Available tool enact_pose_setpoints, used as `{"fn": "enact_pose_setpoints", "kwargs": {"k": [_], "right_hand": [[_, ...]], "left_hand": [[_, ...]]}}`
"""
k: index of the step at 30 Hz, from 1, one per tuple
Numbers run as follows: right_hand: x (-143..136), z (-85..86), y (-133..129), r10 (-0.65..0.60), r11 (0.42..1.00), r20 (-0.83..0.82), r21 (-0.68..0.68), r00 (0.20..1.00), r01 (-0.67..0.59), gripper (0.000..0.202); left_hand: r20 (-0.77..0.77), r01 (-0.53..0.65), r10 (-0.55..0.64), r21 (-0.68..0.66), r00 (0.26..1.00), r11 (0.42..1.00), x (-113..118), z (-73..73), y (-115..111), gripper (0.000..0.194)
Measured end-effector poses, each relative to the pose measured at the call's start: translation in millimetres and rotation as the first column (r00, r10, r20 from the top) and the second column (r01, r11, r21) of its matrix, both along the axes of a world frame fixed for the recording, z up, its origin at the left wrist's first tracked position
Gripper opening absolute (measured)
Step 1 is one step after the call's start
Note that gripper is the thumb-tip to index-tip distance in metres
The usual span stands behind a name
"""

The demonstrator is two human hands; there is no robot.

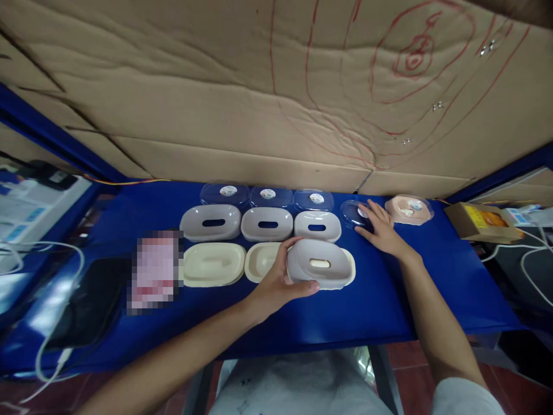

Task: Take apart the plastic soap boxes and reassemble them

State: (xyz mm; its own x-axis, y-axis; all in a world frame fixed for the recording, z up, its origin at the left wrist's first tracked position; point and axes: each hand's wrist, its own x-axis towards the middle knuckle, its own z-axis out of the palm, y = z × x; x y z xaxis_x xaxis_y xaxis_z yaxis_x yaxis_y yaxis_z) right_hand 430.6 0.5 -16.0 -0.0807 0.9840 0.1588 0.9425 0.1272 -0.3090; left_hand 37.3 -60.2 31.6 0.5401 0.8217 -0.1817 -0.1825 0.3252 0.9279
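My left hand (283, 279) grips the left end of a grey oval container (319, 275), thumb along the near side and fingers at the far side. The container has a slot in its bottom and sits over a cream oval tray (351, 266), hiding most of it. My right hand (380, 226) spans the right end of a clear plastic lid (351, 213) with a round label, thumb at its near edge and fingers across its top. Behind my left hand stand grey slotted containers (211, 230), (265, 231), (317, 232) in a row.
Three clear labelled lids (216, 199) line the back of the blue table (276, 323). Cream trays (211, 262) lie in front. A peach lidded box (401, 214) and a cardboard box (470, 227) stand right. A blurred pink item (153, 268) and cables (80, 259) are left.
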Motion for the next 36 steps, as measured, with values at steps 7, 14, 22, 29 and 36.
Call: {"fn": "enact_pose_setpoints", "kwargs": {"k": [7,14,22,29,36], "right_hand": [[2,0.9,7,-0.091,0.992,-0.001,0.093,0.996,0.09,0.075],[-12,-2.1,9,0.001,0.995,-0.035,0.097,0.999,0.002,0.061],[-55,39.1,-17,0.178,0.976,-0.126,0.152,0.976,-0.158,0.06],[-123,66.2,-59,0.57,0.803,-0.316,0.02,0.758,-0.595,0.096],[-127,59.9,-59,0.547,0.816,-0.405,0.062,0.733,-0.575,0.082]], "left_hand": [[0.033,-0.005,0.007,-0.061,0.999,0.998,-1,7.3,3,0.095],[-0.003,-0.002,0.002,-0.049,1.0,0.999,-1,7.1,4,0.095],[0.021,-0.037,0.039,-0.073,0.999,0.997,0,5.5,6,0.098],[0.04,-0.054,0.054,-0.002,0.998,0.999,-4,4.7,12,0.098],[0.122,-0.042,0.049,-0.057,0.991,0.997,-1,-4.3,13,0.096]]}}
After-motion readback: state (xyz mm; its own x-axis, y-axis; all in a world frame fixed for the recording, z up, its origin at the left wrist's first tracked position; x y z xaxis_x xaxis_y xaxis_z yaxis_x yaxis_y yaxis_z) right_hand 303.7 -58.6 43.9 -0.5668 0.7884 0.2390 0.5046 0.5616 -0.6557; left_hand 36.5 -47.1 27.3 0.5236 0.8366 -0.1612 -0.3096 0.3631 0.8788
